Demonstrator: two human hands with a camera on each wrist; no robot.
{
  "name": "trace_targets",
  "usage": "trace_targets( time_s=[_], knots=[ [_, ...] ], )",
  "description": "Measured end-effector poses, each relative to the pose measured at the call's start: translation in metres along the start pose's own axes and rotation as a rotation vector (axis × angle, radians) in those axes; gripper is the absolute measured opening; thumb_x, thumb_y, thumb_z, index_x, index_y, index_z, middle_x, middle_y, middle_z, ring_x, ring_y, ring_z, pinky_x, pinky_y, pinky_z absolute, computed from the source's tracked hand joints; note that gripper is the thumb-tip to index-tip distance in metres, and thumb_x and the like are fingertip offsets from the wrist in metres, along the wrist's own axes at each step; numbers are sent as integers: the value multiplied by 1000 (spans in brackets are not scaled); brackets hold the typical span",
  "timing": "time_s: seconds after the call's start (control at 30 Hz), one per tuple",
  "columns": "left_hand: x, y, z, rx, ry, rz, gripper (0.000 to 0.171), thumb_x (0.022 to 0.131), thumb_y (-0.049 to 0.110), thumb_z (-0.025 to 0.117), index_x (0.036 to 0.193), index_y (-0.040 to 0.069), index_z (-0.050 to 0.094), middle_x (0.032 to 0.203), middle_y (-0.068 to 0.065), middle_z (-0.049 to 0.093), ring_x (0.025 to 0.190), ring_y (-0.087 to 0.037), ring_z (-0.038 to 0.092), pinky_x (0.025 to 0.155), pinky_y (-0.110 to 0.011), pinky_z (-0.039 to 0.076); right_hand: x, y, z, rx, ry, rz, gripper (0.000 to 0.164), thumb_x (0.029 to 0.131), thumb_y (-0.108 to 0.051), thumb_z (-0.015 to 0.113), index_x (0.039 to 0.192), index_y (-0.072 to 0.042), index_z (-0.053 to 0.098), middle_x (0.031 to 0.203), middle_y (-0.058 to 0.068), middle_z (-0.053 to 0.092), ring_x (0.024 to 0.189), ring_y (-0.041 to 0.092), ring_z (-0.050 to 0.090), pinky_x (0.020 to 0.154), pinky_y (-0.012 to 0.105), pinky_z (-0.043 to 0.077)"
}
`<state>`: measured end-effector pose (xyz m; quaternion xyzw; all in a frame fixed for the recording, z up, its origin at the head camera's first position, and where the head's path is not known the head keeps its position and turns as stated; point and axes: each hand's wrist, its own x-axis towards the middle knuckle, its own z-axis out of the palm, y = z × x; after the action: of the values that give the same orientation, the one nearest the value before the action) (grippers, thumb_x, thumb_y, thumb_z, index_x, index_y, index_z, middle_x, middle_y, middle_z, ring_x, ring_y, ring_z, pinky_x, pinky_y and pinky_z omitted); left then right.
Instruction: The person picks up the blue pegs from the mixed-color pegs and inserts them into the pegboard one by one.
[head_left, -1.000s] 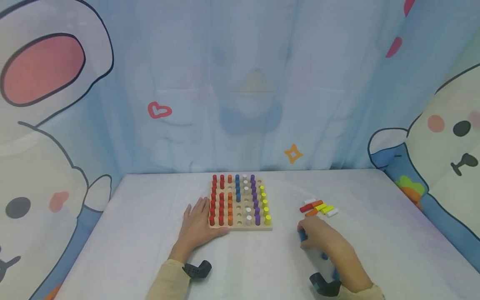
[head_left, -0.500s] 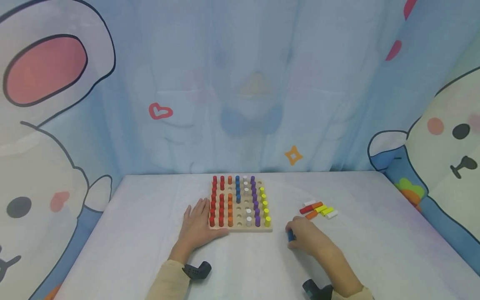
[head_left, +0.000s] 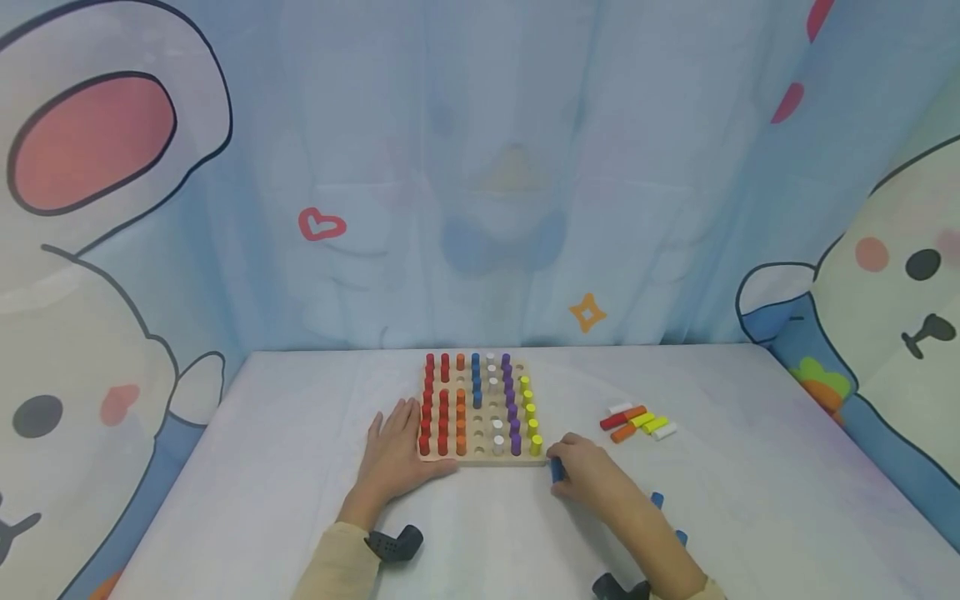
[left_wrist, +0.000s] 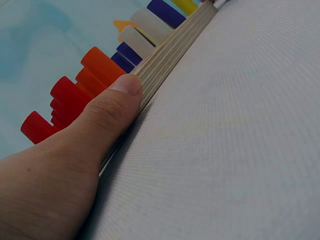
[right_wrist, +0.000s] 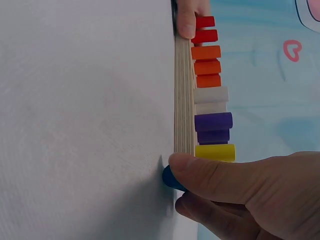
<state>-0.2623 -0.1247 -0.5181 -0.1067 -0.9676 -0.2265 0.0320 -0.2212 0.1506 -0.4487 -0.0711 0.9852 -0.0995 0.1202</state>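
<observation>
A wooden pegboard stands on the table, with rows of red, orange, blue, white, purple and yellow pegs upright in it. Several holes in the blue, white and orange columns show bare. My left hand rests at the board's near left corner, fingers extended along the left side. Its thumb lies against the front edge. Thumb and fingers of my right hand pinch a blue peg just off the board's near right corner, close to a yellow peg.
Loose red, orange, yellow and white pegs lie in a group right of the board. Two blue pegs are partly visible beside the right forearm. A printed curtain hangs behind the white-covered table.
My right hand has moved left with the blue peg, from near the loose pegs to the board's near right corner. The left hand stays in place at the board.
</observation>
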Motion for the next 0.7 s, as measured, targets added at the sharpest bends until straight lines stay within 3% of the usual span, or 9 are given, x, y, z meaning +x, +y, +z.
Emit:
trace_targets(
  time_s=[0.7],
  knots=[
    [1, 0, -1, 12, -7, -1, 120, 64, 79, 62, 150, 4, 24, 157, -10, 25, 147, -26, 18, 119, -53, 10, 2, -2, 4, 31, 57, -23, 42, 73, -16, 81, 111, -8, 65, 104, 7, 62, 91, 17, 60, 87, 40, 55]
  ],
)
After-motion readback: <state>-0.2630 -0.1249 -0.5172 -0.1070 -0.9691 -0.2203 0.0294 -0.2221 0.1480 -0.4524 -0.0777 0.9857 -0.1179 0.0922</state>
